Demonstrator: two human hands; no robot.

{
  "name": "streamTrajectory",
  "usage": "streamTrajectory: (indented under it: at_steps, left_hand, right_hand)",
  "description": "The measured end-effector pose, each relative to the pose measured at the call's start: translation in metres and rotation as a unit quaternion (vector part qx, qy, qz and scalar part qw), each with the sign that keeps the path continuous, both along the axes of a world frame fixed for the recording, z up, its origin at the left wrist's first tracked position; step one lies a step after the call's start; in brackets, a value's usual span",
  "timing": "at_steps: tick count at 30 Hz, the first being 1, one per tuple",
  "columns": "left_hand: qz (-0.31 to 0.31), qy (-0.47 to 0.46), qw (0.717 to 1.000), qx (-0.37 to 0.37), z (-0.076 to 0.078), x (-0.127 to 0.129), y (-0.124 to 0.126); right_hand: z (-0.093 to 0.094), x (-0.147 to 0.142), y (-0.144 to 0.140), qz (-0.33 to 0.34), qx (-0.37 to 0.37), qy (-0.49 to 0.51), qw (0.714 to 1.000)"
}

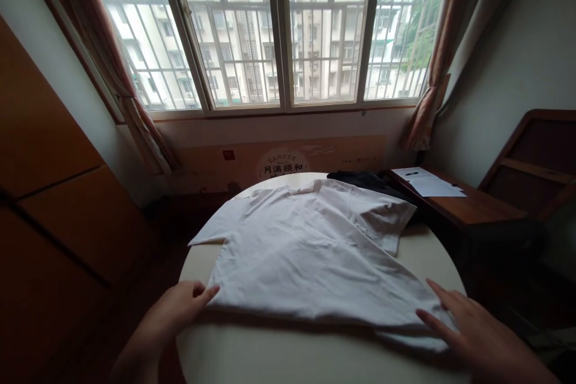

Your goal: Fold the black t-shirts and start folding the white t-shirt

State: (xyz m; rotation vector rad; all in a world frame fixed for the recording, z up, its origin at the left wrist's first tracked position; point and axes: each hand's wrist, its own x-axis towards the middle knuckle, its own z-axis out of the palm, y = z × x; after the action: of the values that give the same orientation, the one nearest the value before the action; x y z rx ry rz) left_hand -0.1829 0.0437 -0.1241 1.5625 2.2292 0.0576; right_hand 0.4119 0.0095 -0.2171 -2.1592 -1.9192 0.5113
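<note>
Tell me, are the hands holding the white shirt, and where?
Neither grips it. The left hand touches the white cotton T-shirt at its bottom left hem corner; the right hand lies flat on the bottom right corner.

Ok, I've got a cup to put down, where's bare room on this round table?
Bare strip on the round table along the near edge, between left hand and right hand. The white T-shirt covers the rest.
</note>
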Motion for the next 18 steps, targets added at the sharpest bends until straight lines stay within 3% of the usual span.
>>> streamTrajectory:
  at_steps: [4,8,11,13,16,18]
  left_hand:
    - [0.014,-0.143,0.98,0.135,-0.016,0.013,-0.012]
    - [-0.013,-0.363,0.906,0.217,-0.011,0.027,-0.014]
    - [-0.049,-0.416,0.86,0.29,-0.001,0.034,-0.011]
    - [-0.044,-0.427,0.844,0.322,0.005,0.034,-0.005]
    - [-0.023,-0.464,0.83,0.307,0.014,0.028,0.009]
    - [-0.012,-0.489,0.825,0.283,0.024,0.026,0.021]
  right_hand:
    - [-0.004,0.005,0.004,-0.047,0.035,-0.032,0.998]
    - [0.003,-0.006,0.011,0.021,0.069,0.084,0.994]
    - [0.017,-0.014,0.015,0.033,0.058,0.192,0.979]
    - [0.029,-0.019,0.019,0.021,0.064,0.319,0.945]
    - [0.048,-0.028,0.027,-0.03,0.081,0.535,0.841]
    - [0.061,-0.033,0.036,-0.069,0.075,0.622,0.777]
